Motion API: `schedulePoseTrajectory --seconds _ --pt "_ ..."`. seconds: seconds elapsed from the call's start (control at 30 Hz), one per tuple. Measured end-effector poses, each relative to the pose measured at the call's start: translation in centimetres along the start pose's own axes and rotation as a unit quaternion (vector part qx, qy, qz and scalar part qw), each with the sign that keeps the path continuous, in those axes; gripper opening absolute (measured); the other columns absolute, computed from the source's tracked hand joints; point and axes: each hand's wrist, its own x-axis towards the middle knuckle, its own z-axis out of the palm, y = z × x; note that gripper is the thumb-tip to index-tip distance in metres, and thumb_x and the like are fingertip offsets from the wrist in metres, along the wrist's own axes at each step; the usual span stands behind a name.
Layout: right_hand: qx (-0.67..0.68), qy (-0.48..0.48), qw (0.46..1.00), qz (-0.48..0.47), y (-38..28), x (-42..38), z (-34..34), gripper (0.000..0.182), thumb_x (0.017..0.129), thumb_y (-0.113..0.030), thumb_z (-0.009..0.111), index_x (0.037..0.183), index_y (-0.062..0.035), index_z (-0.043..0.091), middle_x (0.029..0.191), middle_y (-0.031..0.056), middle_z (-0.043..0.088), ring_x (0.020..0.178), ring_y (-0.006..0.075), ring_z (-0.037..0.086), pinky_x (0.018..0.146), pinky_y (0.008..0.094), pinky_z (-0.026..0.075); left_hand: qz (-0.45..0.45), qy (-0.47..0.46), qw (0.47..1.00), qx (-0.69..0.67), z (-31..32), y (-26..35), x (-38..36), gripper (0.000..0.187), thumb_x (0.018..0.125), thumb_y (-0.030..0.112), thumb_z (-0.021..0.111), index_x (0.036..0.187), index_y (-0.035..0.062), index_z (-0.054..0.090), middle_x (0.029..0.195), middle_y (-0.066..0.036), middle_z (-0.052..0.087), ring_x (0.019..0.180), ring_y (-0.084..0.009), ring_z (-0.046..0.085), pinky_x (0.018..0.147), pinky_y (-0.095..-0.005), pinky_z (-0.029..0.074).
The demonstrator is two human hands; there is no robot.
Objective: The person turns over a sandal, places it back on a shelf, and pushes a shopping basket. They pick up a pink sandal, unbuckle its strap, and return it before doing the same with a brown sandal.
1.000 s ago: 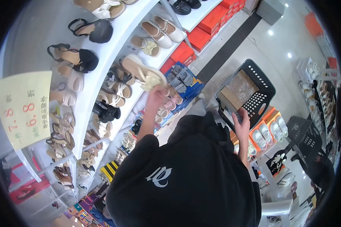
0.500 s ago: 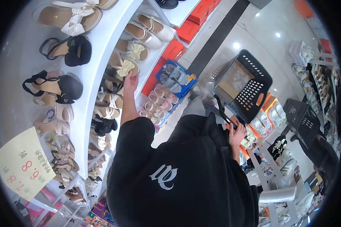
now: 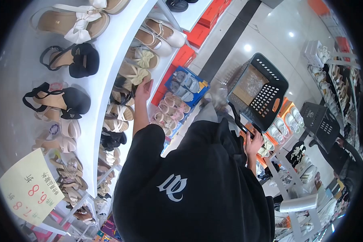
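My left hand (image 3: 143,89) is at the toe of a beige sandal with a cream bow (image 3: 138,76) on the middle shelf. Its fingers look apart, with their tips at the sandal's edge. Beside that sandal is a matching one (image 3: 145,59). My right hand (image 3: 254,142) is wrapped round the black handle (image 3: 238,119) of a dark grey shopping basket (image 3: 266,90). Inside the basket lies a brown, partly shiny panel, whose kind I cannot make out.
White shelves (image 3: 109,76) with sandals curve along my left. Red shoe boxes (image 3: 198,34), a blue box of shoes (image 3: 189,84) and pink sandals (image 3: 171,109) stand lower down. A second dark basket (image 3: 320,123) and shoe racks are on the right. A yellow sign (image 3: 30,187) hangs near left.
The bow sandal has shifted slightly to line up more closely with its match. My left hand has turned and its fingers have loosened at the toe. The right hand stays on the handle.
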Motion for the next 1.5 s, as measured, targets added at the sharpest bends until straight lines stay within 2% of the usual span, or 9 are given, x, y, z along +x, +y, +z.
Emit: schedulePoseTrajectory --seconds 0.4,0.73,0.9,1.0,1.2,1.33,1.37,1.47,1.5 --pt "0.011 -0.031 0.999 -0.004 -0.4 0.3 -0.9 0.047 0.082 -0.046 0.065 0.109 -0.0078 0.062 0.098 0.0069 0.066 0.094 0.0279 0.059 0.088 0.0409 0.038 -0.048 -0.036 0.982 0.177 -1.3 -2.5 -0.2 0.044 0.094 0.027 0.060 0.119 -0.0074 0.050 0.117 -0.022 0.060 0.107 -0.0306 0.062 0.094 -0.0392 0.053" --pt "-0.054 -0.122 0.991 -0.009 0.1 2.0 -2.4 0.063 0.071 -0.066 0.068 0.088 -0.0045 0.066 0.073 0.0131 0.067 0.075 0.0330 0.066 0.072 0.0433 0.049 -0.200 -0.192 0.837 0.473 3.7 -16.2 -7.8 0.042 0.090 0.038 0.061 0.106 -0.0009 0.062 0.097 -0.015 0.068 0.083 -0.0234 0.069 0.074 -0.0332 0.057" --pt "-0.056 -0.166 0.984 0.004 0.8 3.5 -3.0 0.068 0.068 -0.071 0.068 0.078 -0.0035 0.068 0.066 0.0174 0.065 0.070 0.0367 0.066 0.065 0.0441 0.051 -0.120 -0.350 0.664 0.650 10.4 -23.4 -13.1 0.043 0.087 0.034 0.064 0.112 -0.0004 0.061 0.100 -0.018 0.067 0.084 -0.0268 0.068 0.072 -0.0365 0.055" --pt "-0.065 -0.178 0.982 0.002 1.0 4.3 -3.6 0.066 0.067 -0.070 0.069 0.079 -0.0045 0.069 0.064 0.0152 0.065 0.068 0.0343 0.066 0.064 0.0431 0.051 0.190 -0.427 0.505 0.726 13.2 -27.3 -16.7 0.048 0.081 0.034 0.070 0.115 0.0014 0.060 0.111 -0.019 0.063 0.104 -0.0319 0.062 0.086 -0.0418 0.050" --pt "-0.040 -0.129 0.989 -0.061 4.6 6.1 -3.0 0.058 0.064 -0.059 0.076 0.087 -0.0064 0.068 0.064 0.0103 0.066 0.063 0.0320 0.067 0.057 0.0391 0.052 0.276 -0.570 0.310 0.710 18.7 -32.0 -20.4 0.061 0.070 0.043 0.077 0.118 0.0087 0.061 0.119 -0.013 0.057 0.119 -0.0330 0.050 0.101 -0.0447 0.040" --pt "-0.018 -0.033 0.995 -0.095 6.6 8.2 -5.5 0.058 0.054 -0.054 0.083 0.087 -0.0087 0.067 0.076 0.0048 0.067 0.094 0.0259 0.065 0.095 0.0439 0.043 0.245 -0.549 0.256 0.757 22.3 -35.1 -22.4 0.048 0.076 0.039 0.072 0.114 0.0102 0.064 0.116 -0.015 0.059 0.113 -0.0335 0.053 0.097 -0.0450 0.041" --pt "0.000 -0.035 0.998 -0.055 7.3 8.8 -6.1 0.073 0.047 -0.048 0.088 0.104 -0.0090 0.064 0.105 0.0087 0.063 0.119 0.0281 0.051 0.109 0.0526 0.025 0.249 -0.540 0.265 0.759 23.4 -35.9 -22.8 0.043 0.078 0.037 0.070 0.111 0.0096 0.066 0.115 -0.016 0.059 0.112 -0.0341 0.054 0.096 -0.0450 0.041" --pt "-0.008 0.093 0.996 0.015 7.4 10.3 -10.9 0.101 0.047 -0.045 0.090 0.131 -0.0072 0.049 0.135 0.0176 0.043 0.133 0.0349 0.034 0.111 0.0585 0.019 0.305 -0.528 0.321 0.725 26.1 -39.3 -23.2 0.037 0.079 0.036 0.071 0.104 0.0088 0.066 0.106 -0.014 0.061 0.105 -0.0350 0.057 0.091 -0.0452 0.045" --pt "-0.014 0.084 0.995 0.053 8.0 10.7 -11.2 0.120 0.047 -0.038 0.092 0.144 -0.0075 0.028 0.145 0.0211 0.027 0.139 0.0395 0.022 0.111 0.0616 0.016 0.295 -0.527 0.322 0.729 27.5 -40.0 -24.0 0.038 0.078 0.036 0.071 0.103 0.0080 0.066 0.105 -0.015 0.063 0.103 -0.0351 0.058 0.089 -0.0450 0.046"
